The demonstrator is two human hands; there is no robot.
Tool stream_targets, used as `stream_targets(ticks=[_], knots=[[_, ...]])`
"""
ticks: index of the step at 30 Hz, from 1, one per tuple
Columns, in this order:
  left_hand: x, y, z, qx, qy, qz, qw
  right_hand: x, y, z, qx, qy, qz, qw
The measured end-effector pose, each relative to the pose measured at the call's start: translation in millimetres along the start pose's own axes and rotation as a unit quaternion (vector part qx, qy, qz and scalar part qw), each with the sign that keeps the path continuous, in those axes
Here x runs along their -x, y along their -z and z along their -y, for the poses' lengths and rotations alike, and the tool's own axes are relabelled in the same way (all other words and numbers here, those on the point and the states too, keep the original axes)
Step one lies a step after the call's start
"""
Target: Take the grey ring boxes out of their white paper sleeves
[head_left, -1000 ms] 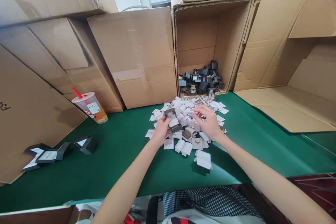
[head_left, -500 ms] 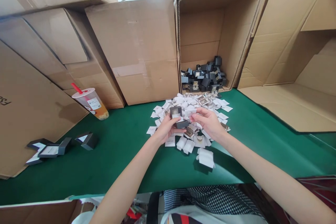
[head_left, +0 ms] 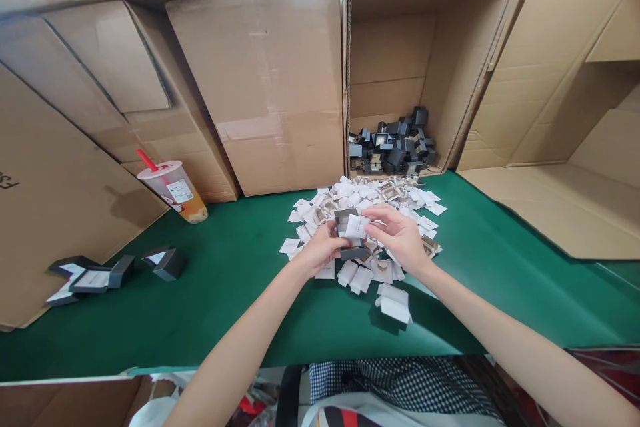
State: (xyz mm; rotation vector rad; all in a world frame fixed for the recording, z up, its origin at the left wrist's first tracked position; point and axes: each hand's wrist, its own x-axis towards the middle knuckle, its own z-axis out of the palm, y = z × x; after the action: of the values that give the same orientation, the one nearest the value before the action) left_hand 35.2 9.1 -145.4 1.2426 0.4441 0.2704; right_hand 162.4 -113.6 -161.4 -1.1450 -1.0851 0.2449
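Note:
Over a heap of white cards (head_left: 395, 207) on the green table (head_left: 225, 300), my left hand (head_left: 317, 255) grips a small open grey box (head_left: 351, 248) from the left. My right hand (head_left: 400, 237) pinches a white card (head_left: 357, 225) and holds it against the open box. Both hands meet at the near edge of the heap. A folded white card piece (head_left: 393, 303) lies alone nearer me.
An open carton (head_left: 480, 47) behind the heap holds several dark grey boxes (head_left: 395, 147). A drink cup with a red straw (head_left: 173, 192) stands at left. Three open grey boxes (head_left: 115, 270) lie at far left. Cardboard cartons wall in the back and both sides.
My right hand left the heap with a white card and brought it to the grey box in my left hand. Both hands drew slightly toward me.

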Motion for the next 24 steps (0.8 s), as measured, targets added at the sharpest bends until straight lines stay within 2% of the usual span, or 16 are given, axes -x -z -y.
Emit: stream_targets(ticks=[6,11,16,19,24], knots=[[4.4,-3.7,-3.2,-0.006,0.011,0.027,1.000,3.4,0.8,0.3,0.109,0.064,-0.014,0.992],[5.0,-3.0,-3.3,0.003,0.039,0.052,0.998,3.3,1.0,7.3,0.220,0.161,0.048,0.961],[2.9,-2.0,-0.6,0.001,0.036,0.034,0.999,2.0,1.3,8.7,0.259,0.176,0.095,0.945],[0.9,-2.5,0.9,-0.010,0.032,0.016,0.999,1.3,4.1,11.4,0.261,0.185,0.067,0.945],[-1.7,-4.3,4.5,0.006,0.030,0.047,0.998,0.5,6.5,15.7,0.259,0.212,0.014,0.942]])
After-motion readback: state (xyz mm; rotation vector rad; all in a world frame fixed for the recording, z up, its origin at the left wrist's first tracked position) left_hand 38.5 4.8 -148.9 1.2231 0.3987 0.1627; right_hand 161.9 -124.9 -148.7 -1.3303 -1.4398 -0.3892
